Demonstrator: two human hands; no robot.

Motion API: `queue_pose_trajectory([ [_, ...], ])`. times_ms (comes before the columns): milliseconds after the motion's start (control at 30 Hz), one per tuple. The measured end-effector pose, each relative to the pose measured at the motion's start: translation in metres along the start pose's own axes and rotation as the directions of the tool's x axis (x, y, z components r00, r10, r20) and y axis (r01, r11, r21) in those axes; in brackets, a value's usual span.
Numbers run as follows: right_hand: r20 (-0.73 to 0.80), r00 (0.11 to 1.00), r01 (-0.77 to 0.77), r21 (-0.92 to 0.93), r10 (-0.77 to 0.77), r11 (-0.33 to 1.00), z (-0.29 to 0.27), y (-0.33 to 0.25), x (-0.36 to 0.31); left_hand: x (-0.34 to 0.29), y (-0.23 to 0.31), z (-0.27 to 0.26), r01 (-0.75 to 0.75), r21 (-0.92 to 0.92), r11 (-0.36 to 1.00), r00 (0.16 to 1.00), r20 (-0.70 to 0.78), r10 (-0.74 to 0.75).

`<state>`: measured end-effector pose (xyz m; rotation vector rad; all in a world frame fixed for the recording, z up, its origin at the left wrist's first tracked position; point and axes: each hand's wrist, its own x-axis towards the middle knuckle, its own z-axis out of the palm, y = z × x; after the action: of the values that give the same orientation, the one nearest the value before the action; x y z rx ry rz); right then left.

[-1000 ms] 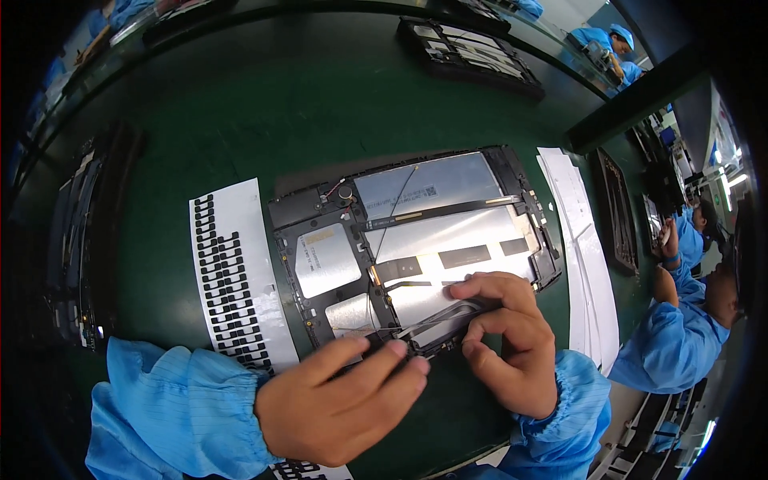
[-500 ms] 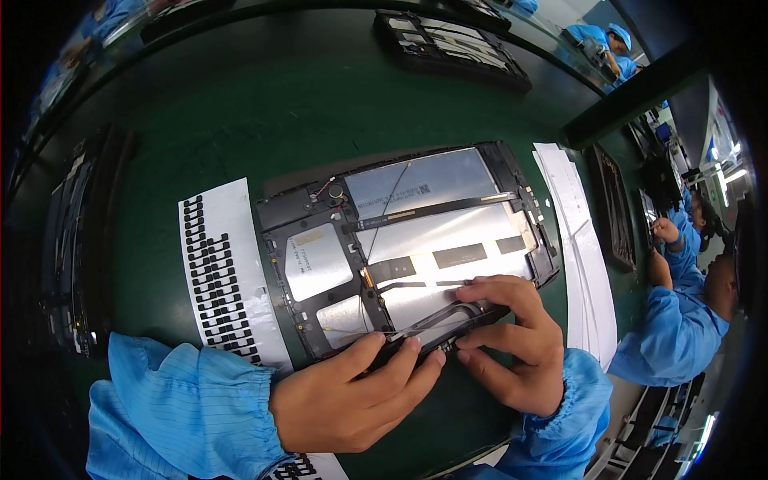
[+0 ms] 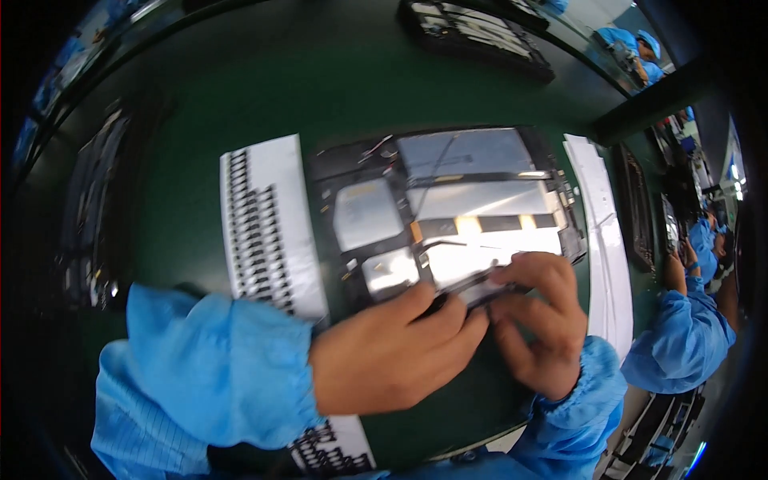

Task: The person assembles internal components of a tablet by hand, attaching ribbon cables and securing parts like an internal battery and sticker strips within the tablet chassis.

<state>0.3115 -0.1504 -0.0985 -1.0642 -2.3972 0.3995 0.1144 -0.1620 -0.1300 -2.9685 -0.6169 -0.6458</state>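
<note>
An opened flat electronic unit [image 3: 370, 214], black-framed with silver panels and thin cables, lies in front of me. At its near edge is a narrow black part [image 3: 474, 291]; whether it is separate from the frame cannot be told. My left hand [image 3: 400, 348] has its fingers bent together over the left end of this part. From the right, my right hand [image 3: 544, 324] pinches the part between thumb and fingers. Motion blur and the fingers hide the exact contact points.
Left of the unit lies a white sheet [image 3: 298, 200] with rows of small black pieces; a similar sheet [image 3: 352, 432] is below my left wrist. White strips [image 3: 600, 232] lie right. More black units [image 3: 480, 36] stand at the back and both sides. A co-worker's blue sleeve [image 3: 680, 344] is at right.
The whole view has shifted, so the unit and sheets sit further right and higher in the picture. Both hands stay at the unit's near edge, with little change in their grip.
</note>
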Motion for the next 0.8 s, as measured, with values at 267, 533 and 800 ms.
queue_pose_trajectory([
  [267, -0.013, 0.992, -0.123, 0.196, 0.128, 0.973, 0.027, -0.053, -0.025, -0.080, 0.007, -0.043, 0.351, -0.452, 0.820, 0.925, 0.030, -0.379],
  [533, 0.008, 0.999, -0.040, 0.118, 0.039, 0.992, 0.088, -0.107, -0.019, -0.103, 0.023, -0.035, 0.373, -0.401, 0.837, 0.914, 0.006, -0.405],
  [800, -0.086, 0.994, -0.044, 0.217, 0.063, 0.975, 0.099, -0.109, -0.013, -0.103, 0.024, -0.037, 0.328, -0.334, 0.883, 0.933, -0.030, -0.358],
])
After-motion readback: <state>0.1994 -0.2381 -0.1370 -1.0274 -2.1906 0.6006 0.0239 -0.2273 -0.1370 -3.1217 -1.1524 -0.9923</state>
